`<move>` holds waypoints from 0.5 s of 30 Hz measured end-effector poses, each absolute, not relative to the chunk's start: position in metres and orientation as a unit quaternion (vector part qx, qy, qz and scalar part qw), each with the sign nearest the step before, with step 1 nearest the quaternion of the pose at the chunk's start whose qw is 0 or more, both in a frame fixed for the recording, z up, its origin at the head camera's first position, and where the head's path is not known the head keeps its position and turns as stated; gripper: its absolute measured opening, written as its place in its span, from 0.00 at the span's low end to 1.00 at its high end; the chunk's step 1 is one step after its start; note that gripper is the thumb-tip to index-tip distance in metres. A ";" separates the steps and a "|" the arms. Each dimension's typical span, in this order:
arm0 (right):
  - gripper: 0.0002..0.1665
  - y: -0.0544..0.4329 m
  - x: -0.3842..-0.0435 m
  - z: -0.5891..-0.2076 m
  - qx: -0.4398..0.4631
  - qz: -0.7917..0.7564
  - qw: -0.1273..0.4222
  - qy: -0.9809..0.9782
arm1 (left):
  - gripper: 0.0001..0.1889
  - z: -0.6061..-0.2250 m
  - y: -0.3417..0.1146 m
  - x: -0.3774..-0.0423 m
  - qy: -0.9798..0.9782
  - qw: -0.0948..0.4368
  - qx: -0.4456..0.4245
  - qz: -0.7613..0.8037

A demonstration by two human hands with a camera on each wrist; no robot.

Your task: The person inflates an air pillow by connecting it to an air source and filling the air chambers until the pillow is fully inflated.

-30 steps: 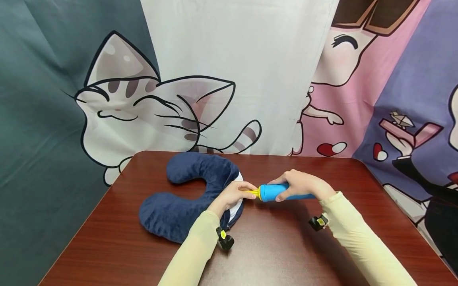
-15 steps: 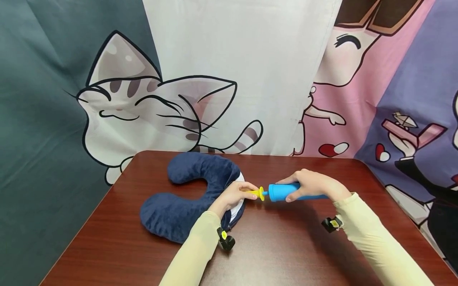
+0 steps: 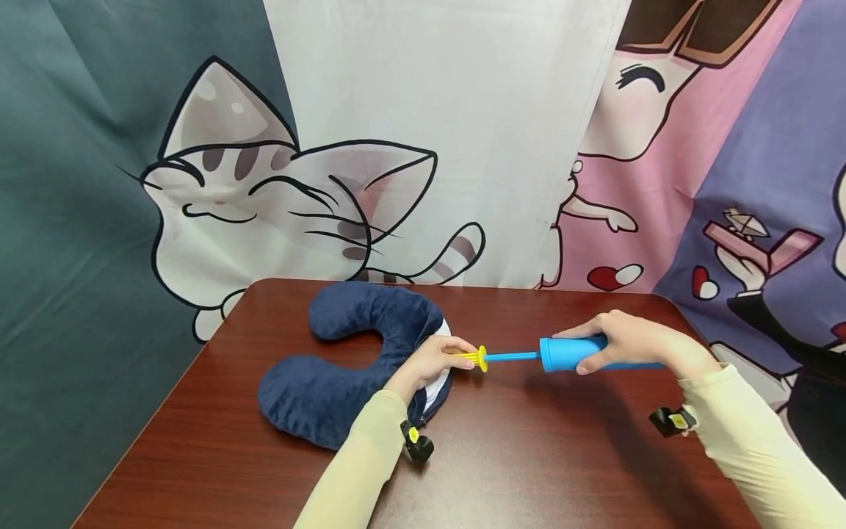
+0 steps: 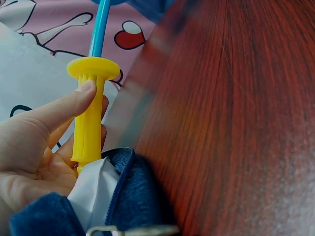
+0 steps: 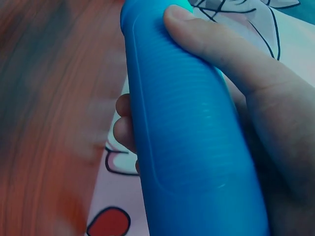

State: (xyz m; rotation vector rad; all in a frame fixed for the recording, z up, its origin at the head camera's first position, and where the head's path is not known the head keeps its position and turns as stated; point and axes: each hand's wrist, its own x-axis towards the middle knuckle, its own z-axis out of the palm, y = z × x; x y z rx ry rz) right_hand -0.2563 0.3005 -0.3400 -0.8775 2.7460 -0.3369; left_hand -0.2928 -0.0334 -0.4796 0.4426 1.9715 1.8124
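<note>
A hand air pump point(image 3: 558, 355) lies level across the two hands, its blue rod point(image 3: 512, 357) drawn out between barrel and yellow end piece. The left hand point(image 3: 432, 358) pinches the yellow piece point(image 4: 87, 135) between thumb and fingers. Wrapped around the blue barrel point(image 5: 182, 132) is the right hand point(image 3: 628, 342), its thumb along the near side. A navy U-shaped neck pillow point(image 3: 393, 323) rests on the table under the left hand. From its zipped opening shows a white lining point(image 4: 96, 189), which meets the tip of the yellow piece; the tip itself is hidden.
Both hands work above a reddish-brown wooden table point(image 3: 476, 455). Behind its far edge hangs a printed cloth point(image 3: 463, 95) with cartoon cats. A dark zipper point(image 4: 119, 189) edges the pillow's opening, with a metal pull point(image 4: 133, 230) near the bottom of the left wrist view.
The right hand has moved right with the blue barrel, drawing the rod out from the yellow piece. The left hand and the pillow have stayed in place.
</note>
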 end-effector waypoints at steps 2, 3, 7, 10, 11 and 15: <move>0.40 0.306 -0.254 -0.337 -0.297 -0.114 0.114 0.941 | 0.16 -0.480 -0.034 -0.293 0.710 0.213 0.158 0.652; 0.40 0.309 -0.253 -0.336 -0.295 -0.112 0.111 0.942 | 0.16 -0.480 -0.034 -0.293 0.710 0.214 0.157 0.652; 0.39 0.319 -0.248 -0.332 -0.289 -0.110 0.103 0.945 | 0.16 -0.480 -0.034 -0.293 0.711 0.217 0.154 0.651; 0.38 0.324 -0.246 -0.328 -0.282 -0.109 0.099 0.948 | 0.16 -0.480 -0.034 -0.293 0.712 0.218 0.151 0.651; 0.38 0.326 -0.246 -0.327 -0.277 -0.109 0.098 0.950 | 0.16 -0.480 -0.034 -0.293 0.711 0.217 0.149 0.651; 0.39 0.329 -0.244 -0.324 -0.264 -0.112 0.103 0.952 | 0.15 -0.478 -0.034 -0.292 0.710 0.218 0.144 0.653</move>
